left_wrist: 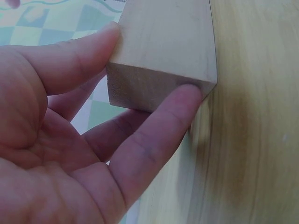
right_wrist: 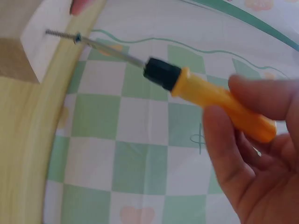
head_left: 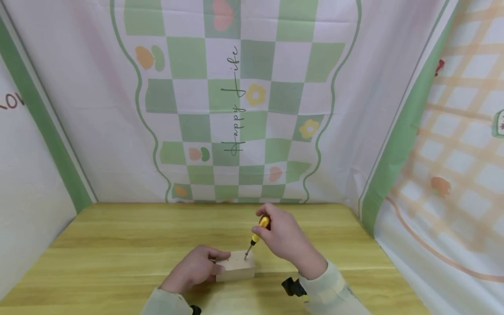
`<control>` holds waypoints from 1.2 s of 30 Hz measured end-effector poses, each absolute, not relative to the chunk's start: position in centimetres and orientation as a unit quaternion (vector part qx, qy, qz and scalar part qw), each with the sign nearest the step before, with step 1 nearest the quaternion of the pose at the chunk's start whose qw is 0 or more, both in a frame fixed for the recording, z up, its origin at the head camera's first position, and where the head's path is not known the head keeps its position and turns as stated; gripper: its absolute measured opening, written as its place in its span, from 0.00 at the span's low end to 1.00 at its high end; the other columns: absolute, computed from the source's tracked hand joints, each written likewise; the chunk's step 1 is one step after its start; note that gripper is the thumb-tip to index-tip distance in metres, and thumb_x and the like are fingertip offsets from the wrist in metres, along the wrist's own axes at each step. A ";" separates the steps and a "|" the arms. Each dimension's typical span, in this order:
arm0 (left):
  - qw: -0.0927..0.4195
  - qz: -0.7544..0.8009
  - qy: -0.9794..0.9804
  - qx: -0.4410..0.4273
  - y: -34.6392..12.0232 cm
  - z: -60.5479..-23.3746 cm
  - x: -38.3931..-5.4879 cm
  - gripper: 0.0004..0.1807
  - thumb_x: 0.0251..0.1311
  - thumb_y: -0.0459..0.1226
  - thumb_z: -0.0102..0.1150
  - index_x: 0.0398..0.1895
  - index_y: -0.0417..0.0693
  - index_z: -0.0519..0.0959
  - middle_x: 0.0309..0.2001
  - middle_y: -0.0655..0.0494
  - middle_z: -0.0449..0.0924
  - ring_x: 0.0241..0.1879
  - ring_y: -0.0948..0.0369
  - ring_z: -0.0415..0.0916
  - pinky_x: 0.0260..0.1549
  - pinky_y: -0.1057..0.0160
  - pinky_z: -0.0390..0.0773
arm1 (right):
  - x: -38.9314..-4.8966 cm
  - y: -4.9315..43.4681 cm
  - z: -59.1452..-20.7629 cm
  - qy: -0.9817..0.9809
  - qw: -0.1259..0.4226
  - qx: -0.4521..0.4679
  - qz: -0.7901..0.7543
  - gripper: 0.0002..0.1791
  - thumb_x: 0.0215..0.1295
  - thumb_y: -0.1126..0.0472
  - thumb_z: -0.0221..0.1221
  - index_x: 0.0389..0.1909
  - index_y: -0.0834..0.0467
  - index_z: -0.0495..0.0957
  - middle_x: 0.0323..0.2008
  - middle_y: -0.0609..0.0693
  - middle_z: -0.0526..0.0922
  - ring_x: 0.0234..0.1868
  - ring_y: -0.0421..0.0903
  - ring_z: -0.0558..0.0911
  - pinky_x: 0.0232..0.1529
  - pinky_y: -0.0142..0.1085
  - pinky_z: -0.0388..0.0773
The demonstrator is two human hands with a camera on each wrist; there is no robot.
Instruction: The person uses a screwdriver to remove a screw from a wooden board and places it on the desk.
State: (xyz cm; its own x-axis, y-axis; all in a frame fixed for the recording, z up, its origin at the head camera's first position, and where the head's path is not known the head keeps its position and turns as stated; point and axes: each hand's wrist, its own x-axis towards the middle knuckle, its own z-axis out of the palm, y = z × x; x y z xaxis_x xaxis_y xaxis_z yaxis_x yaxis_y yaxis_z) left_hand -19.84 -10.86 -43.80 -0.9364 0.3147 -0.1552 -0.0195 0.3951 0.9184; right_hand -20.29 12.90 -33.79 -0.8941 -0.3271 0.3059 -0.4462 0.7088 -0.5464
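Note:
A pale wooden block lies on the table before me. My left hand holds it at its left end. In the left wrist view, the thumb rests along one edge and a finger presses the end face. My right hand grips a screwdriver with a yellow handle and black collar, tilted down to the left. Its shaft meets the head of a screw, which stands partly out of the block's upper face. Small dark marks show on that face, left of the screw.
The wood-grained table spreads around the block. Behind it hangs a green-and-white checked cloth, with more cloth at both sides. A black device sits by the right wrist, and another by the left.

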 end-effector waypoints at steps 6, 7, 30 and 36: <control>0.156 0.545 0.818 0.098 -11.0 -43.8 -19.8 0.21 0.57 0.28 0.68 0.56 0.43 0.83 0.59 0.43 0.78 0.47 0.54 0.77 0.36 0.58 0.82 | -20.2 13.1 -34.4 -0.897 0.123 0.203 0.373 0.10 0.63 0.66 0.68 0.42 0.53 0.80 0.33 0.43 0.80 0.30 0.39 0.78 0.30 0.34 0.80; 0.156 0.545 0.818 0.098 -11.0 -43.8 -19.8 0.21 0.57 0.28 0.68 0.56 0.42 0.83 0.59 0.43 0.78 0.48 0.54 0.76 0.36 0.58 0.82 | -20.2 13.1 -34.5 -0.891 0.123 0.208 0.383 0.10 0.63 0.67 0.67 0.42 0.52 0.80 0.34 0.43 0.81 0.31 0.40 0.78 0.32 0.35 0.80; 0.159 0.556 0.810 0.100 -10.9 -44.2 -20.1 0.21 0.57 0.28 0.67 0.55 0.42 0.83 0.57 0.44 0.79 0.43 0.57 0.79 0.35 0.58 0.83 | -19.3 11.7 -37.0 -0.826 0.231 0.221 0.463 0.17 0.60 0.68 0.70 0.50 0.56 0.81 0.38 0.45 0.80 0.38 0.41 0.82 0.36 0.31 0.82; 0.160 0.557 0.809 0.100 -10.9 -44.2 -20.0 0.21 0.57 0.28 0.68 0.56 0.41 0.83 0.58 0.43 0.78 0.44 0.56 0.78 0.36 0.58 0.83 | -19.1 11.7 -36.9 -0.842 0.260 0.217 0.420 0.16 0.58 0.69 0.70 0.48 0.56 0.83 0.36 0.44 0.78 0.35 0.38 0.80 0.34 0.30 0.81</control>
